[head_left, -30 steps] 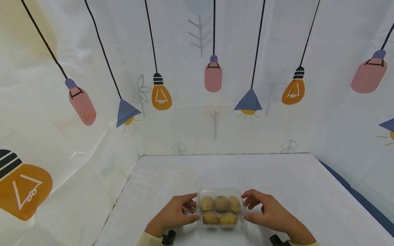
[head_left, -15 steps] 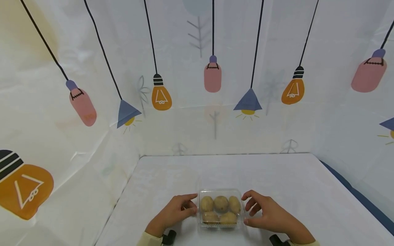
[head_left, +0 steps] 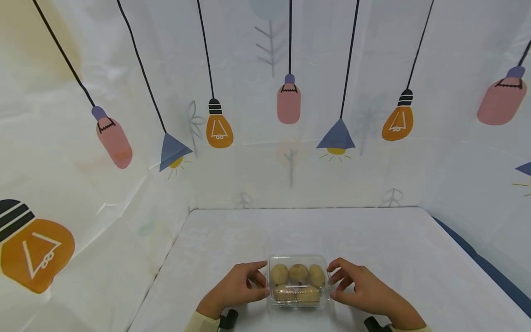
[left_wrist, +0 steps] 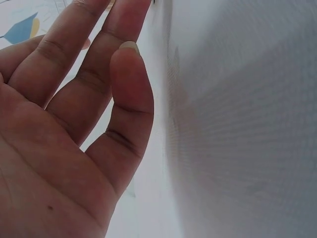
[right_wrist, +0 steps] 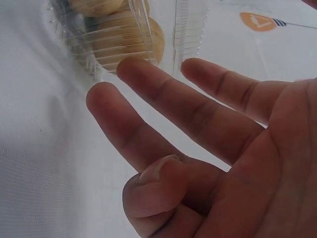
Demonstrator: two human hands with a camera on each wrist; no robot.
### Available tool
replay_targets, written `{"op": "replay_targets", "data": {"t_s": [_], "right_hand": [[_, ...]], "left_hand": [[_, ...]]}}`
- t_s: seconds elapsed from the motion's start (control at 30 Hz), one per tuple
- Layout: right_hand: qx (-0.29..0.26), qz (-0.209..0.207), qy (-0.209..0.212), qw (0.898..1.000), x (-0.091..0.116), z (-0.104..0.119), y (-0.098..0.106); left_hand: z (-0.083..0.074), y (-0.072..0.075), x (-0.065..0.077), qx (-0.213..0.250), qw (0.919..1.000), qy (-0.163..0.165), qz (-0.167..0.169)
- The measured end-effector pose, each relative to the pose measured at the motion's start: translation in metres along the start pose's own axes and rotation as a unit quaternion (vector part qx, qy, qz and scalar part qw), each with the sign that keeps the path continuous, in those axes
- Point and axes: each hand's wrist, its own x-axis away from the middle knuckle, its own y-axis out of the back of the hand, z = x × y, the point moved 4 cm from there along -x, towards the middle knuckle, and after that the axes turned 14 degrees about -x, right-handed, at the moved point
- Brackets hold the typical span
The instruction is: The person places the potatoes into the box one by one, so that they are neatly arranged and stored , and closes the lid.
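A clear plastic clamshell box (head_left: 297,260) holds several rounded, yellowish-brown pieces (head_left: 298,274) in two rows; their exact kind is unclear. My left hand (head_left: 240,285) is at the box's left side, fingers loosely bent, with fingertips and thumb at or very near its wall. On the opposite side is my right hand (head_left: 362,288), thumb and fingers spread beside the wall. In the right wrist view, the fingers (right_wrist: 148,84) lie close to the ribbed plastic side (right_wrist: 124,44); contact is hard to judge. The left wrist view shows the palm and bent thumb (left_wrist: 131,84), not the box.
The box rests near the front of a white-covered table (head_left: 332,230). White sheeting (head_left: 249,175) printed with hanging lamps and bulbs rises behind and on both sides. A dark blue strip (head_left: 477,253) runs along the right edge. Each wrist wears a black strap device (head_left: 228,319).
The left thumb pulls in, then comes back towards the box. The right fingers shift slightly along the right wall. A bright glare appears over the front row. The box stays in place.
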Motion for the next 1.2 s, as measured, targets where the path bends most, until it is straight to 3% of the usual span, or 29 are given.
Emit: {"op": "replay_targets", "data": {"t_s": [0.27, 0.53, 0.77, 0.93, 1.2], "right_hand": [[-0.006, -0.001, -0.001, 1.0, -0.002, -0.002, -0.001], [-0.03, 0.007, -0.039, 0.999, -0.001, -0.005, -0.004], [-0.076, 0.044, -0.073, 0.993, 0.001, -0.003, -0.01], [-0.112, 0.065, -0.067, 0.989, 0.0, -0.004, -0.013], [-0.161, 0.058, -0.086, 0.982, 0.001, -0.013, -0.018]], "left_hand": [[-0.004, 0.001, 0.0, -0.004, 1.0, -0.003, 0.0], [-0.008, 0.001, 0.002, -0.014, 0.9997, 0.019, -0.006], [-0.011, -0.001, 0.002, -0.01, 0.9997, -0.006, -0.02], [-0.016, -0.004, 0.002, 0.018, 0.9988, -0.044, -0.012], [-0.019, -0.008, 0.005, 0.008, 0.998, -0.056, -0.027]]}}
